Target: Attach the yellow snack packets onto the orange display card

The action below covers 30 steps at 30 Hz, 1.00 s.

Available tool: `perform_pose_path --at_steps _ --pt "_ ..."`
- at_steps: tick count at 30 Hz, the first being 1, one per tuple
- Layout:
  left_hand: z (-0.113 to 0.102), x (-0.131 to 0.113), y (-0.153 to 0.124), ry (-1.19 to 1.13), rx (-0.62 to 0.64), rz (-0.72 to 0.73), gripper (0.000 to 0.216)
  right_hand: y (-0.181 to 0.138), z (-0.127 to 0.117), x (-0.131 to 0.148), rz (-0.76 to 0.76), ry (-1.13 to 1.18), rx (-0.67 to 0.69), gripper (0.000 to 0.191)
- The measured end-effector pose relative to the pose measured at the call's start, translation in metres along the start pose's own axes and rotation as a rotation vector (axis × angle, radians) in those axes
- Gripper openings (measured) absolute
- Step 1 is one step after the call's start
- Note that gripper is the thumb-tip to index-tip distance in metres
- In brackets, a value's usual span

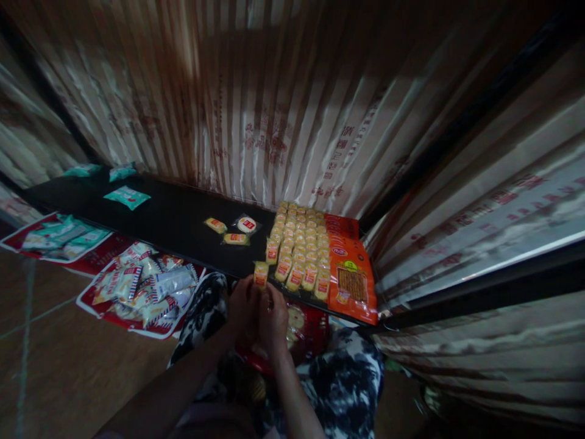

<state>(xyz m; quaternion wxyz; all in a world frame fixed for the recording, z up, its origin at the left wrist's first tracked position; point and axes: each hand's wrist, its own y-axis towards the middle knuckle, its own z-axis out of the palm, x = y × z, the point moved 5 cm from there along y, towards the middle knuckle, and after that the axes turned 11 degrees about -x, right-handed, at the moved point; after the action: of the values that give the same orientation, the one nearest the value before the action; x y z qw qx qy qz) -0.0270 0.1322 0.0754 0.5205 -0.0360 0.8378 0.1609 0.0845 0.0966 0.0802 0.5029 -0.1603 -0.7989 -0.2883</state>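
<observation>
A small yellow sealed packet with a red label (261,274) is held upright at the near edge of the long black worktop (173,222), just left of the nearest row of packets. It is pinched at its lower end by the fingers of the left hand (244,306). The right hand (274,317) is pressed against the left with fingers curled. Whether it also grips the packet cannot be told.

Rows of like yellow packets (297,244) are laid out on a flat orange printed bag (351,283) on the worktop. Three loose packets (236,239) are noted further left, well apart from a teal sachet (127,197). A red bag (313,332) lies in the lap below the hands. Open bags of mixed wrapped goods (141,286) are seen on the floor (68,360) to the left.
</observation>
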Motion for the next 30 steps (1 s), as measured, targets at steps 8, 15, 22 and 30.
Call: perform_pose_path --at_steps 8,15,22,30 --pt "0.015 -0.005 0.027 0.065 0.032 0.068 0.03 0.012 0.006 0.004 0.001 0.042 -0.005 0.039" --pt "0.03 -0.007 0.04 0.162 0.072 0.083 0.029 0.022 0.011 0.0 -0.021 0.011 -0.034 0.042" --pt "0.034 -0.014 0.046 0.257 0.068 0.14 0.029 0.029 0.015 -0.005 -0.082 -0.016 -0.04 0.041" --pt "0.036 -0.019 0.048 0.347 0.078 0.078 0.027 0.031 0.019 -0.01 -0.203 -0.089 -0.097 0.041"
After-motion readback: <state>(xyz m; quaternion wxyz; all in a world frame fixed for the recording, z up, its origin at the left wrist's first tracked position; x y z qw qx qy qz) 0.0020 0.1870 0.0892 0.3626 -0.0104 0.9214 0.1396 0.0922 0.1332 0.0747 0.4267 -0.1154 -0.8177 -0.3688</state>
